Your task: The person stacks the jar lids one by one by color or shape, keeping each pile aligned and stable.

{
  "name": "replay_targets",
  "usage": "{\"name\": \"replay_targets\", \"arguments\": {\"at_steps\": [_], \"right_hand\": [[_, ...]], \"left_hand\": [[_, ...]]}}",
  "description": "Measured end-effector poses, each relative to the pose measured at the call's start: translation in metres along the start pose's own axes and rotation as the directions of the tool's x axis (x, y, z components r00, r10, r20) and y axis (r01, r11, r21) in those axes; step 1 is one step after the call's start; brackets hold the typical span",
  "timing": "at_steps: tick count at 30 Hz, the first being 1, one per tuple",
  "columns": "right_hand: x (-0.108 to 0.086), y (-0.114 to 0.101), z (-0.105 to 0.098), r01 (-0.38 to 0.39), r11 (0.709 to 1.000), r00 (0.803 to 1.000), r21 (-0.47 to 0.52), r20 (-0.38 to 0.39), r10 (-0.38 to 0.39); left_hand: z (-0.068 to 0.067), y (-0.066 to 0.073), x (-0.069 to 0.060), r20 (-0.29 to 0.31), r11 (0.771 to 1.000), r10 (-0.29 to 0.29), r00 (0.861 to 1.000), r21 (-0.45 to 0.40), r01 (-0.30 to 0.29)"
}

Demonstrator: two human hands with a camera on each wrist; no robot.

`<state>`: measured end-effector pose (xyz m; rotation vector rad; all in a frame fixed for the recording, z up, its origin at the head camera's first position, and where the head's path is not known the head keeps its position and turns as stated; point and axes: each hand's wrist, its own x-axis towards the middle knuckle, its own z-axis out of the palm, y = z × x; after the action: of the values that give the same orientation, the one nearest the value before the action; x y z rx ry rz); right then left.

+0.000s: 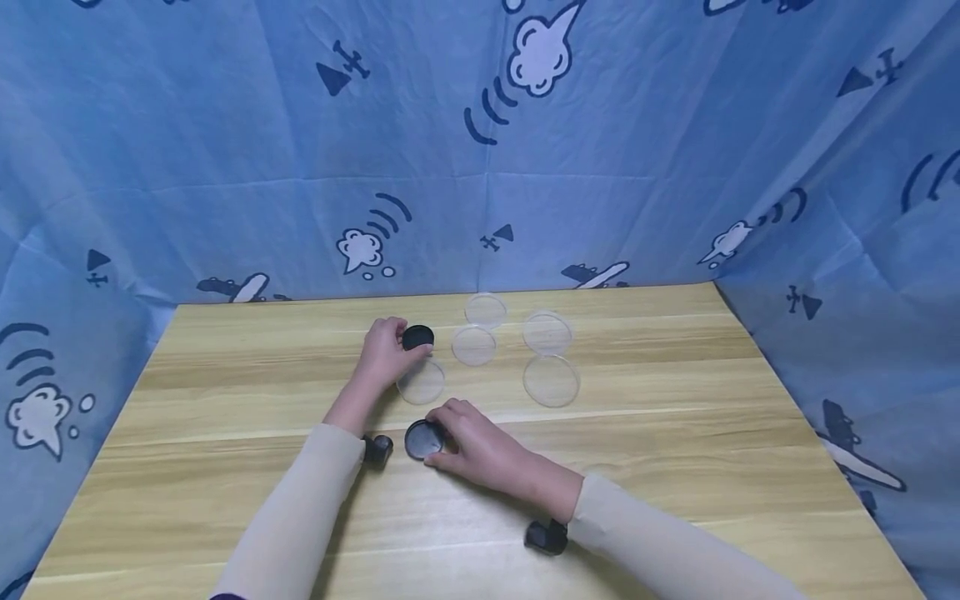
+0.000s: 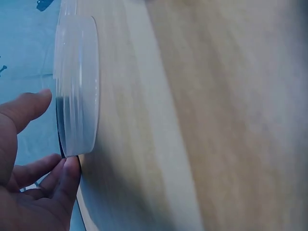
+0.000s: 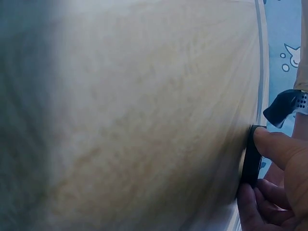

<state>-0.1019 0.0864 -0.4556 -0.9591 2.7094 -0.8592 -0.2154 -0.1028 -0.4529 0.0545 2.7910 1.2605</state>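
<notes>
Cloth in blue (image 1: 45,492), printed with planes and clouds, runs down the far left, and now the wooden bench (image 1: 187,467) comes into play. Up across it stretches a pale left sleeve (image 1: 292,517), a small black device (image 1: 377,451) at its cuff. And here's the left hand (image 1: 385,354), thumb and fingers parted just the width of a black disc (image 1: 417,336), gripping it by the rim! Whether that disc touches the bench, I cannot tell. Just in front of it, a clear round dish (image 1: 422,383) sits on the bench; the left wrist view catches clear, low-walled sides right beside those fingers.

Nearer the person, almost in line, comes a dark dish (image 1: 423,441), shiny face up, black around the rim. It's in the right hand (image 1: 480,446), thumb on one edge, fingers on the opposite one, a curved hold no wider than the dish; the right wrist view shows that pinch edge-on.

Beyond the hands, two more clear dishes, a front one (image 1: 473,347) and a back one (image 1: 486,310), lie close together. Rightward again, another pair: a rear clear dish (image 1: 547,332) and a nearer clear dish (image 1: 551,382). Then a second black device (image 1: 546,537), the right sleeve (image 1: 667,542), and blue cloth closing the right side.
</notes>
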Motion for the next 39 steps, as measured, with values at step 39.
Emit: {"name": "replay_targets", "arguments": {"at_steps": [39], "right_hand": [[-0.0008, 0.0003, 0.0022, -0.012, 1.0, 1.0, 0.028, -0.011, 0.012]], "left_hand": [[-0.0047, 0.0018, -0.0083, -0.078, 0.997, 0.04, 0.996, 0.064, -0.035]]}}
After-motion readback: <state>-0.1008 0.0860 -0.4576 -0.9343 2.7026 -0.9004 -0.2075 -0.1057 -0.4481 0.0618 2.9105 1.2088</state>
